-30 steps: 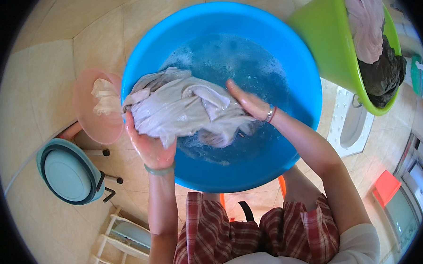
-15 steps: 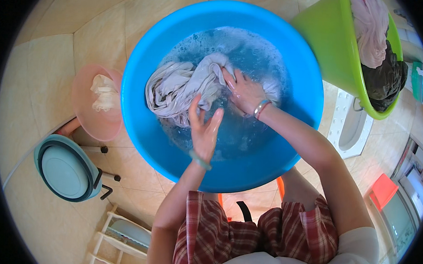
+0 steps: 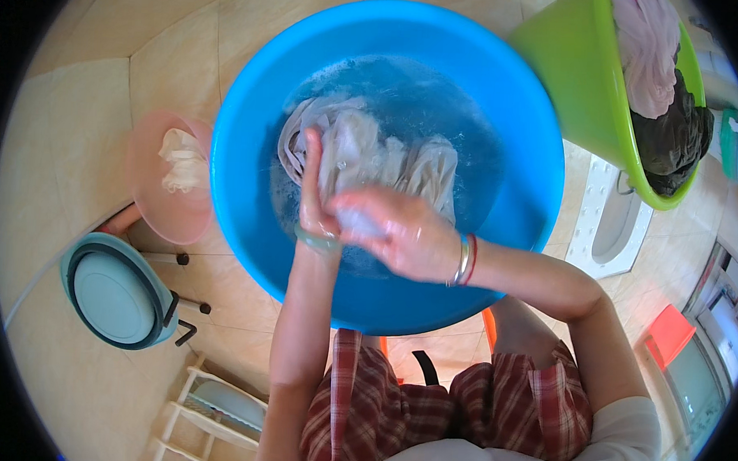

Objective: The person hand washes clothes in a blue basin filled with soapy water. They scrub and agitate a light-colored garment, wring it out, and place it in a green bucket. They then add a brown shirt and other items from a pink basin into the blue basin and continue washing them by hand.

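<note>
A large blue tub (image 3: pixel 386 309) of soapy water sits before my knees. A pale, wet, bunched cloth (image 3: pixel 434 169) lies in it, partly under the water. My left hand (image 3: pixel 314 187) points upward beside the cloth, seen edge-on with its fingers stretched out; a green bangle circles that wrist. Close against the base of that hand, my right hand (image 3: pixel 414 237) is curled, with a silver bangle and a red band at its wrist. A pale patch that looks like wet cloth shows between its thumb and fingers, smeared by motion.
A green bucket (image 3: pixel 569 70) with pink and dark clothes stands at the upper right, near a white squat toilet (image 3: pixel 608 220). At left are a pink basin (image 3: pixel 152 196) holding cream cloth, a teal folding basin (image 3: pixel 115 298) and a wooden rack (image 3: pixel 200 417).
My right hand has left the cloth at the right and come down to my left wrist, now curled. My left hand has shifted left. The bunched cloth has spread rightward, and foam has thinned.
</note>
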`<state>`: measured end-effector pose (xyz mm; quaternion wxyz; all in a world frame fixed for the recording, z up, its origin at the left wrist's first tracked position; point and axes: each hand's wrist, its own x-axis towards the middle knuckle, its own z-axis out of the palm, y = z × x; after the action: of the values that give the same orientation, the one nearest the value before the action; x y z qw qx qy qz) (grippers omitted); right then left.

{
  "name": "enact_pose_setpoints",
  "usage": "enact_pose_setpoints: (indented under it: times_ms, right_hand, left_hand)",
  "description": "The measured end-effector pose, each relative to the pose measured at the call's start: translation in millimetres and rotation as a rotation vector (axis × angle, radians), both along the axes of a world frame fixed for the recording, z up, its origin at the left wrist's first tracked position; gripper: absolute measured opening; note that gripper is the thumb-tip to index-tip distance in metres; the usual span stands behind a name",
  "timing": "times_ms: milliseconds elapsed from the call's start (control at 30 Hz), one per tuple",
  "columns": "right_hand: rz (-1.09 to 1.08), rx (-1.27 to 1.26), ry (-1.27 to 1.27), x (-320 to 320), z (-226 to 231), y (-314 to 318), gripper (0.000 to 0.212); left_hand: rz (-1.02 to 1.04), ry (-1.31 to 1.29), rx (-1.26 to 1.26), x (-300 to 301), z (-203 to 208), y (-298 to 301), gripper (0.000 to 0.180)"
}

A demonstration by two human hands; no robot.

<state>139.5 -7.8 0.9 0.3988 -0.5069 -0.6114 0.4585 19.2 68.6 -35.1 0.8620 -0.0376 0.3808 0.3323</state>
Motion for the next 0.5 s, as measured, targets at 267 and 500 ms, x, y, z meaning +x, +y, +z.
enact_pose_setpoints:
  times_ms: [267, 500]
  right_hand:
    - [-0.023, 0.287, -0.366, -48.6, 13.2, 13.1, 0.031]
    - [-0.240, 0.212, -0.481, -22.4, -51.4, 53.6, 0.019]
  left_hand:
    - [0.075, -0.325, -0.121, -33.4, -85.7, -9.7, 0.037]
    - [0.134, 0.585, 0.326, 2.7, -43.8, -45.7, 0.028]
